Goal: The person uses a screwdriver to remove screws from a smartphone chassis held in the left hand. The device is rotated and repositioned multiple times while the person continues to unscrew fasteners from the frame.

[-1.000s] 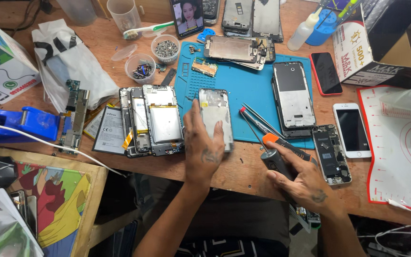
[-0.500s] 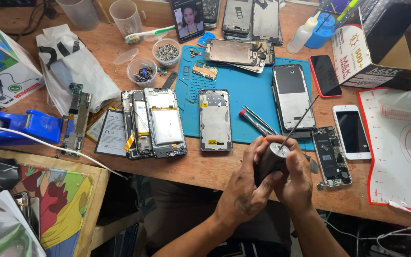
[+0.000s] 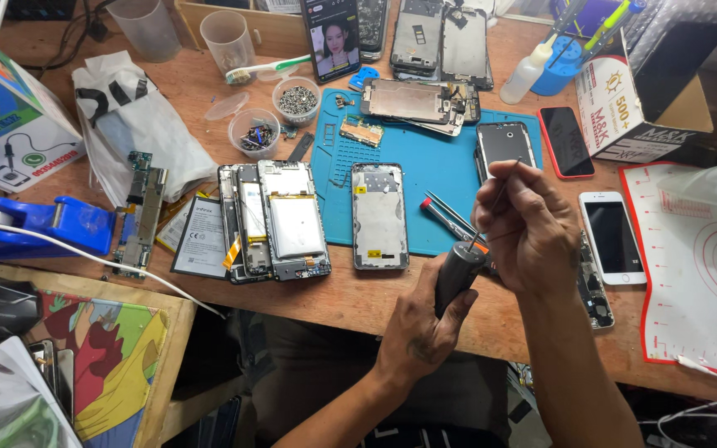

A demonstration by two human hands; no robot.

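A worn wooden workbench (image 3: 209, 91) is stretching across the scene under even light, while a lower wooden shelf (image 3: 172, 311) is jutting out near left.

Dark screwdriver (image 3: 456, 274) between both hands

Matt rubber mat, worn wood.
I saw a matt dark driver (image 3: 456, 275) at the blue mat's (image 3: 441, 170) five o'clock, on the scuffed wooden bench (image 3: 350, 299).

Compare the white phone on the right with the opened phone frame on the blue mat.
The white phone is assembled, screen up, on bare wooden table; the opened phone frame lies stripped, grey insides exposed, on the blue silicone mat. The right hand is nearer the white phone. Both lie flat, lengthwise.
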